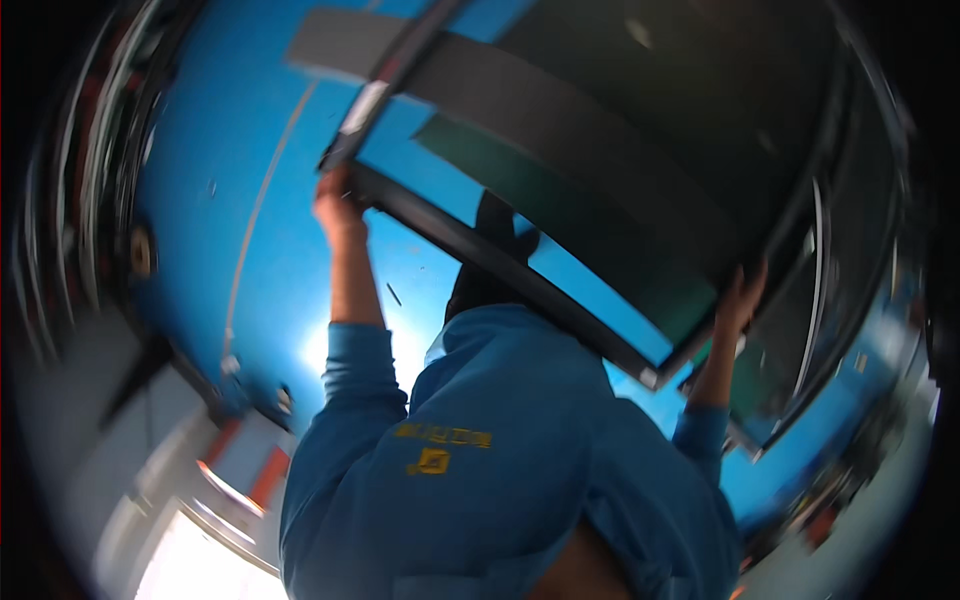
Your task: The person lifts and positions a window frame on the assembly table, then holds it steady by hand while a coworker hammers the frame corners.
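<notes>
Blue, glossy and streaked with glare, the floor (200,200) spreads beneath everything. Above it, in front of the person's body, a large rectangular black frame (450,235) is held up at a slant, its near bar running from the upper left down to the lower right. A dark green expanse shows within its outline; whether that is a pane or something beyond cannot be told. The person's blue top (500,400) fills the lower middle. A second dark frame (815,310) with a pale edge stands just beside the right arm. A grey strip (340,42) crosses the floor and passes under the frame's left bar.

The left grip (341,205) is wrapped around the near left corner. The right grip (738,300) is at the right bar, above the near right corner; blur hides how tightly it closes. A dark shoe (495,215) shows through the opening, and a pale label (362,108) sits on the left bar.

The frame looks stiff and awkward through sheer breadth, probably moderately heavy, with smooth bars that could slip; any pane would be fragile. Opposite side bars, held near the corners, seem the soundest hold.
</notes>
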